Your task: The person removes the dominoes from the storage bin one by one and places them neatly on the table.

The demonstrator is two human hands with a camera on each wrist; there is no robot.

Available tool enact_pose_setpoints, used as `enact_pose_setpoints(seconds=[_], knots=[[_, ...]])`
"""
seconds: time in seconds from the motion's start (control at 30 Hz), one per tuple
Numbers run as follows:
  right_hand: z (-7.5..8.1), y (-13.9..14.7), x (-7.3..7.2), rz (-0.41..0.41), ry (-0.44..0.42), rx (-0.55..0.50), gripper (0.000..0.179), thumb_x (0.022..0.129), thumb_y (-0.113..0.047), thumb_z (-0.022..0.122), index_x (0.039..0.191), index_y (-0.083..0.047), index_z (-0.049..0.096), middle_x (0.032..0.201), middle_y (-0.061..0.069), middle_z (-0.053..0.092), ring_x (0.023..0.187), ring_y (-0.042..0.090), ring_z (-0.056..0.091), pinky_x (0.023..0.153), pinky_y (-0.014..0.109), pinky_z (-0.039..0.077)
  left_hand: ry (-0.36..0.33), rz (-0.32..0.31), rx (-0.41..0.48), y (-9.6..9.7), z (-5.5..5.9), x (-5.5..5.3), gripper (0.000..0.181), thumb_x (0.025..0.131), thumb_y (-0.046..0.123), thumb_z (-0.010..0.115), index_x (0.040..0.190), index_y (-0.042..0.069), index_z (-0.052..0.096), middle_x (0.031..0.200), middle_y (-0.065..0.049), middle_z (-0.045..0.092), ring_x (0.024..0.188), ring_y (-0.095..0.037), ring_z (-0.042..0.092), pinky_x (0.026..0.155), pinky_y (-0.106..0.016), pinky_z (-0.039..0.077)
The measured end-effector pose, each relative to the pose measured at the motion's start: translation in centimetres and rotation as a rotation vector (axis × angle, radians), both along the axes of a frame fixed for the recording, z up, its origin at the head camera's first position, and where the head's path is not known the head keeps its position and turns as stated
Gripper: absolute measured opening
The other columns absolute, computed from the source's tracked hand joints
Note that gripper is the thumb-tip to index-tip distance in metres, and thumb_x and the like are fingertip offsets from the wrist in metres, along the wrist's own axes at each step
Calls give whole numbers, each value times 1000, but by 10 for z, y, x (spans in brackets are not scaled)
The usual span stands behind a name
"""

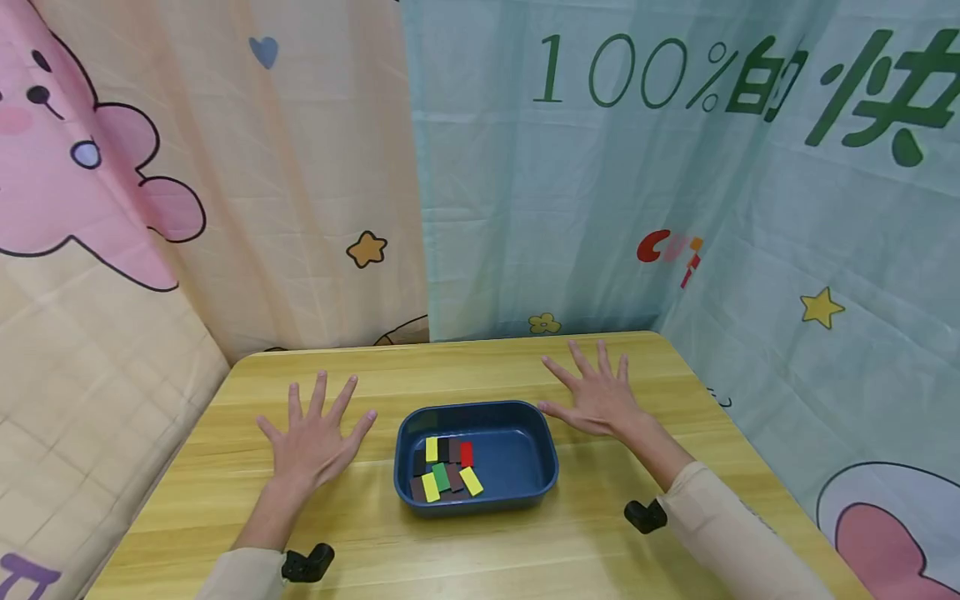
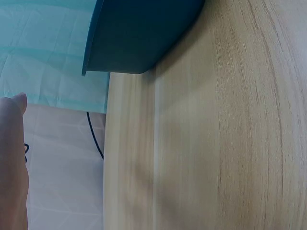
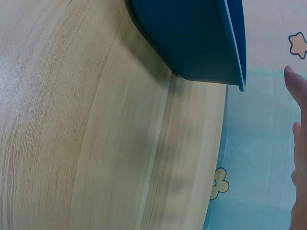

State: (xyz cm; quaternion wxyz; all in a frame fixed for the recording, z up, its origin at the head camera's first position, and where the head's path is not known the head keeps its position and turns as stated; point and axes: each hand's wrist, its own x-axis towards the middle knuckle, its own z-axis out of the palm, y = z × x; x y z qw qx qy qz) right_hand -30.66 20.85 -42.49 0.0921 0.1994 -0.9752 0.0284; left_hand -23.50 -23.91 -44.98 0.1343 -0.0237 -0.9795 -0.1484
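Note:
A dark blue rectangular tray (image 1: 517, 498) stands on the wooden table between the two hands. In its left half lie several small flat blocks: yellow ones, a red block (image 1: 467, 454), a green block (image 1: 441, 477), and black and brown ones. To the left of the tray, my left hand (image 1: 311, 446) is spread with straight fingers and holds nothing. My right hand (image 1: 597, 400) spreads its fingers the same way by the tray's far right corner, also holding nothing. Each wrist view shows the tray's outer wall (image 2: 144, 38) and part of its hand at the image edge.
The light wooden table (image 1: 480, 550) has rounded far corners. Printed curtains (image 1: 540, 208) hang close behind it and along both sides. Black wrist cameras (image 1: 307, 564) are worn at both sleeves. A thin dark cord-like line (image 2: 94, 136) shows beyond the table edge in the left wrist view.

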Motion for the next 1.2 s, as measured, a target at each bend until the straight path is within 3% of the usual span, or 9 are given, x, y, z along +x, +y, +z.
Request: enact_pose_setpoints(seconds=[0.23,1.03,1.2], knots=[[-3,-2,-2,0,-17,-5,86,92,-80,44,163,-34,33,170,18,13,148,58,-1,105,83,0,-1,4,-7,-2,-1,1,80,99,72,37,165,26,29,170,-22,9,148,-60,-2,91,-87,-18],[14,-17,-2,52,-37,5,86,90,-83,43,162,-37,34,171,15,12,149,58,3,108,81,4,18,-9,-20,1,1,1,81,99,72,38,164,24,30,169,-24,12,148,-59,-3,93,-87,-16],[17,-24,-1,87,-34,-3,84,91,-81,44,162,-37,35,171,14,14,148,58,6,108,80,7,28,-32,1,2,1,4,79,101,67,41,164,22,30,169,-24,12,148,-59,4,96,-89,-4]])
